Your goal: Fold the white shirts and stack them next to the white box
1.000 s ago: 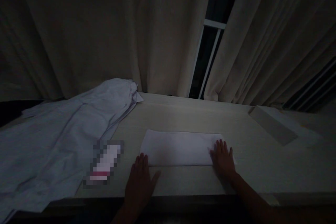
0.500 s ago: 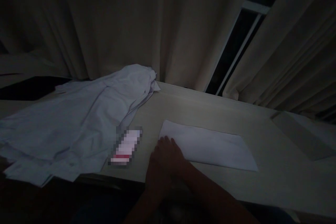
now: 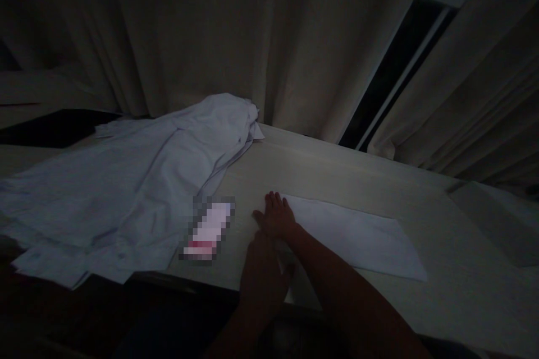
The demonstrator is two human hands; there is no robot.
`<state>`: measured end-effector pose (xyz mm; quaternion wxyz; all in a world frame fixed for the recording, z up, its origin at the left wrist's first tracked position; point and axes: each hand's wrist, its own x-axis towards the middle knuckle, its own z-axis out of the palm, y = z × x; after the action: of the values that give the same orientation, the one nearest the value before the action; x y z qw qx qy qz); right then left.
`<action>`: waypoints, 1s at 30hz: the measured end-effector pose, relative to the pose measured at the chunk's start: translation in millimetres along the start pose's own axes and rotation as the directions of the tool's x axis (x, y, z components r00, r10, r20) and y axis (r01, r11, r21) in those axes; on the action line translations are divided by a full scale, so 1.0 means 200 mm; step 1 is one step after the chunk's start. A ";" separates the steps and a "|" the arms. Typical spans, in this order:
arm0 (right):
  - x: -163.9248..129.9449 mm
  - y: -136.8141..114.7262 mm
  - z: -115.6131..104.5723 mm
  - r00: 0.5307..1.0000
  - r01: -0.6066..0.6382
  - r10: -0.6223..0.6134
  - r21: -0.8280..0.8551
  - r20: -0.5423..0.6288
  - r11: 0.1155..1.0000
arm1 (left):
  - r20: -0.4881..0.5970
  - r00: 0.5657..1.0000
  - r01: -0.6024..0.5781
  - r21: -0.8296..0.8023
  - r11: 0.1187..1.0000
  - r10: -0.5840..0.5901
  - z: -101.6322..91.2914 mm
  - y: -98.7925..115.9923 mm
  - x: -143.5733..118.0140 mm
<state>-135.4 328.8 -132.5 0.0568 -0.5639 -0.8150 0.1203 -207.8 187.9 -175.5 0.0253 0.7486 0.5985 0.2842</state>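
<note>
A folded white cloth (image 3: 349,235) lies flat on the pale table, long side running left to right. My right hand (image 3: 278,217) rests palm down over its left end, fingers stretched toward the far left corner and thumb out to the side. Closer to me, my left hand (image 3: 264,269) sits by the near left corner of the cloth. Its thumb stands apart on the right, and its fingertips reach up to the right hand, partly hidden there. Neither hand visibly grips anything.
A heap of white shirts (image 3: 147,179) spreads over the left side, hanging past the table (image 3: 311,165) edge. A lit, blurred-out phone-like screen (image 3: 210,230) lies beside it. Curtains (image 3: 202,39) hang behind, and a pale flat object (image 3: 492,219) sits at right.
My right hand has slid away from me toward the cloth's far left corner, its thumb now spread. My left hand, previously largely overlapped with it, stays nearer me. The view has shifted slightly.
</note>
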 end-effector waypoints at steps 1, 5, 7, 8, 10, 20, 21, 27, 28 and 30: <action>0.02 0.01 0.00 1.000 -0.006 0.006 -0.001 -0.002 1.000 | 0.001 1.000 0.004 -0.001 1.000 -0.004 0.01 0.00 0.00; 0.04 0.02 0.01 0.999 -0.013 0.013 0.000 -0.036 1.000 | 0.017 1.000 0.008 0.005 1.000 -0.009 0.02 0.00 -0.01; 0.04 0.02 0.02 0.998 -0.017 0.017 0.010 -0.058 1.000 | 0.015 1.000 0.008 0.004 1.000 -0.008 0.02 0.00 0.00; 0.04 0.02 0.02 0.998 -0.021 0.022 0.014 -0.062 1.000 | 0.014 1.000 0.005 0.002 1.000 -0.005 0.01 0.00 0.00; 0.04 0.02 0.02 0.998 -0.028 0.029 0.019 -0.056 0.999 | 0.012 1.000 -0.002 0.000 1.000 0.002 0.01 0.00 0.00; 0.03 0.02 -0.04 1.000 -0.018 0.019 0.047 -0.011 0.999 | 0.018 0.999 -0.040 0.063 0.997 0.039 -0.01 0.01 0.00; 0.02 0.01 -0.06 1.000 -0.008 0.009 0.049 -0.025 0.999 | 0.016 0.999 -0.041 0.077 0.996 0.040 -0.01 0.01 0.01; -0.31 0.00 -0.10 0.976 0.132 -0.126 0.017 -0.177 0.991 | 0.058 0.992 -0.119 0.154 0.981 0.111 -0.01 -0.01 0.01; -0.39 0.02 -0.09 0.973 0.136 -0.132 0.012 -0.188 0.991 | 0.073 0.991 -0.126 0.172 0.977 0.115 -0.02 -0.01 0.01; -0.52 0.06 -0.07 0.967 0.124 -0.119 0.007 -0.224 0.992 | 0.075 0.991 -0.127 0.219 0.967 0.113 -0.04 0.02 0.02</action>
<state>-84.4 236.7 -116.8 0.1610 -0.5223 -0.8352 0.0612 -207.8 187.4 -166.4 -0.0576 0.7900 0.5792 0.1926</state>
